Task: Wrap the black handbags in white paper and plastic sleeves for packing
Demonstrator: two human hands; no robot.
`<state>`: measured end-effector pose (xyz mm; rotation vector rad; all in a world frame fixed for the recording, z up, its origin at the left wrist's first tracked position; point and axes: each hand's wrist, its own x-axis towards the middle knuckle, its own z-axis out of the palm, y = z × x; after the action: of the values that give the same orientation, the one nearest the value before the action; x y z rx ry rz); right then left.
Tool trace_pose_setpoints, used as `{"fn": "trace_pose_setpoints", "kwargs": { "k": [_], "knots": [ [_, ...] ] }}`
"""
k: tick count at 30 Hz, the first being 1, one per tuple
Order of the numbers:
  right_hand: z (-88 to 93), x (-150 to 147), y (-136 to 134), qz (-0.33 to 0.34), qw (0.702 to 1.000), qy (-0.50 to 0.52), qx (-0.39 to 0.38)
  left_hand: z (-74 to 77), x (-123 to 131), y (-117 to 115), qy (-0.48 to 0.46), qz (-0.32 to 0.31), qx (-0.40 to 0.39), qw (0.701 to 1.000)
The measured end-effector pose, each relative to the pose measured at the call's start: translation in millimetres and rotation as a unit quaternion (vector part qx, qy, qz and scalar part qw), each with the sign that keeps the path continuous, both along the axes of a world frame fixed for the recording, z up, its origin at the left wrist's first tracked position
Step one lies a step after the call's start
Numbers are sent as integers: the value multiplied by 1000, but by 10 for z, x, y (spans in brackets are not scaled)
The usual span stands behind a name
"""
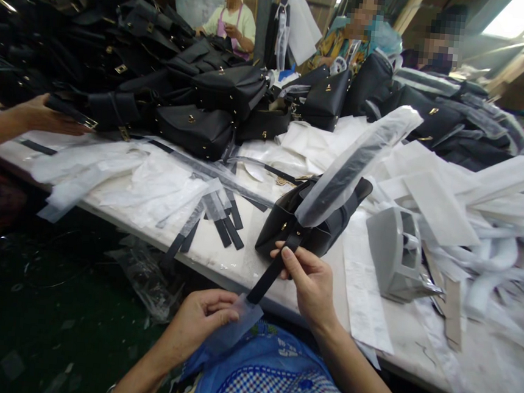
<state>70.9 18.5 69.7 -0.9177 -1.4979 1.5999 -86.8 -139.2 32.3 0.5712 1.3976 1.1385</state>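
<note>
A black handbag (278, 222) stands at the near edge of the table, its handle (356, 168) wrapped in clear plastic. From its front a black strap (264, 280) runs down toward me. My right hand (312, 280) pinches this strap close to the bag, thumb on top. Lower down, my left hand (203, 320) is closed on a translucent plastic sleeve (239, 320) around the strap's lower end. Left of the bag lie several short black straps (232, 224), some partly covered with plastic.
Black handbags (198, 130) are heaped along the back. A grey tape dispenser (395, 251) and white paper strips (444, 206) lie to the right. Another person's hand (44, 115) touches a bag at left. Other people (233, 26) are across the table.
</note>
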Motion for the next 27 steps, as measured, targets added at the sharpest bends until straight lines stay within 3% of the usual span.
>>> {"fn": "trace_pose_setpoints", "kwargs": {
  "k": [5,9,12,15,17,22,27],
  "knots": [
    [18,-19,-4,5,1000,-13,-6,-1,99,68,-57,62,-2,996],
    [25,-15,12,21,999,-43,15,29,234,277,-66,134,10,989],
    [53,32,44,37,988,-104,107,118,302,501,-78,160,41,983],
    [132,100,87,32,955,-181,233,241,333,738,-84,179,94,976],
    [194,141,113,15,937,-215,276,309,344,888,-78,188,122,972],
    [254,162,136,-24,956,-208,204,378,373,1148,-52,185,164,968],
    [180,79,115,-24,977,-181,111,365,371,1190,-13,193,174,966]
  ]
}}
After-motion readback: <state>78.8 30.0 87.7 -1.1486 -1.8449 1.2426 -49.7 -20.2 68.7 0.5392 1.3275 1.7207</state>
